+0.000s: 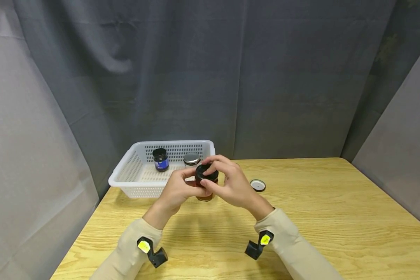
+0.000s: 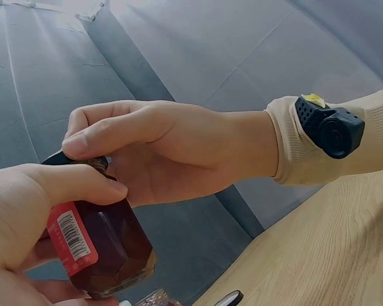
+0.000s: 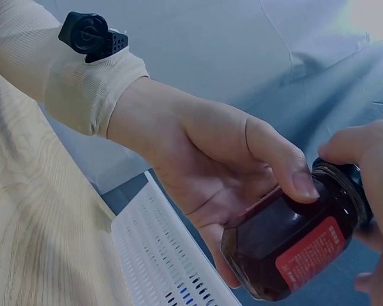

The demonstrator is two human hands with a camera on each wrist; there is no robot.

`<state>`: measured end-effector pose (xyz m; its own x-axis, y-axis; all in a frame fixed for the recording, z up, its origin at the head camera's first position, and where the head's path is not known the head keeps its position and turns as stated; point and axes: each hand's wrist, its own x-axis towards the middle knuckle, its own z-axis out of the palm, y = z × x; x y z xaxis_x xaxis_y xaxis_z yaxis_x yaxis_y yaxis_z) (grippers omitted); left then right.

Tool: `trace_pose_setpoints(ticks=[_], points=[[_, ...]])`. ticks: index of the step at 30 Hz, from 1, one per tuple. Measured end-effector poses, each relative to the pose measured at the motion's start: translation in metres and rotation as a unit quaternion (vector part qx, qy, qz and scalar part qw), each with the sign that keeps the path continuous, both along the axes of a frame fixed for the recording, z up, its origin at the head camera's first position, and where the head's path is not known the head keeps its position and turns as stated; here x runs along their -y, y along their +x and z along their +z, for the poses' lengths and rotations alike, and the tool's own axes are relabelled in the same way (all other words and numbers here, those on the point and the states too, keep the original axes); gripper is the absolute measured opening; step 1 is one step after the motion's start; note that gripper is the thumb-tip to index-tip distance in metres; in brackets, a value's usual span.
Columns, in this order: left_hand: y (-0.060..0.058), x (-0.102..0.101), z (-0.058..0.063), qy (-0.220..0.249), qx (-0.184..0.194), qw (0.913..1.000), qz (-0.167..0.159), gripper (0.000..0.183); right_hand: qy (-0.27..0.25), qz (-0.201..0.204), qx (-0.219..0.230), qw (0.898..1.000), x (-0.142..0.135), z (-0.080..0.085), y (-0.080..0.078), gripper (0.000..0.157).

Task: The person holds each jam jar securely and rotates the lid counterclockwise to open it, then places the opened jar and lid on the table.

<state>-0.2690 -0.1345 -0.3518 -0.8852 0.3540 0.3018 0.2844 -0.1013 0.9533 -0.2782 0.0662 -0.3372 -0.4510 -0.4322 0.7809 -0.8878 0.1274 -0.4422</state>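
Note:
A dark glass jar [image 2: 118,239] with a red label and barcode is held above the table, tilted in both wrist views. My left hand [image 1: 178,188] grips its body, thumb along the near side and fingers behind. On the jar's top sits a black lid [image 1: 203,169]. My right hand [image 1: 231,184] pinches that lid at its edge between thumb and fingers. Seen from the right wrist, the lid's rim stands at the jar's neck; whether it is tight I cannot tell. Part of the jar hides behind my fingers.
A white perforated basket [image 1: 136,184] stands at the back left. Inside are a black-lidded jar [image 1: 160,160] with a blue label and a silver-lidded jar [image 1: 191,158], partly covered by my hands. A loose lid [image 1: 258,185] lies on the wooden table [image 1: 322,217], pale inside up.

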Motion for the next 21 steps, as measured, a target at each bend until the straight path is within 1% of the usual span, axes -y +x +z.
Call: trace_pose_setpoints(ticks=[4, 10, 13, 18, 21], points=[[-0.0006, -0.0005, 0.0000, 0.005, 0.005, 1.0000, 0.002, 0.054, 0.000, 0.004, -0.001, 1.000, -0.0013, 0.0001, -0.0007, 0.011], [-0.0019, 0.0007, -0.0017, -0.002, 0.000, 1.0000, 0.002, 0.053, 0.018, -0.005, 0.002, 1.000, -0.0041, 0.0030, 0.0003, 0.011], [-0.0027, 0.0016, -0.0028, -0.004, 0.000, 1.0000, 0.004, 0.053, 0.023, -0.001, 0.008, 1.000, -0.0042, 0.0029, -0.0004, 0.011], [-0.0031, 0.0017, -0.0035, -0.004, 0.004, 1.0000, 0.003, 0.054, 0.017, 0.013, 0.013, 1.000, -0.0028, 0.0003, -0.0019, 0.011], [-0.0029, 0.0014, -0.0029, -0.003, 0.006, 1.0000, 0.003, 0.055, 0.009, 0.010, 0.015, 1.000, -0.0019, -0.0007, -0.0015, 0.010]])
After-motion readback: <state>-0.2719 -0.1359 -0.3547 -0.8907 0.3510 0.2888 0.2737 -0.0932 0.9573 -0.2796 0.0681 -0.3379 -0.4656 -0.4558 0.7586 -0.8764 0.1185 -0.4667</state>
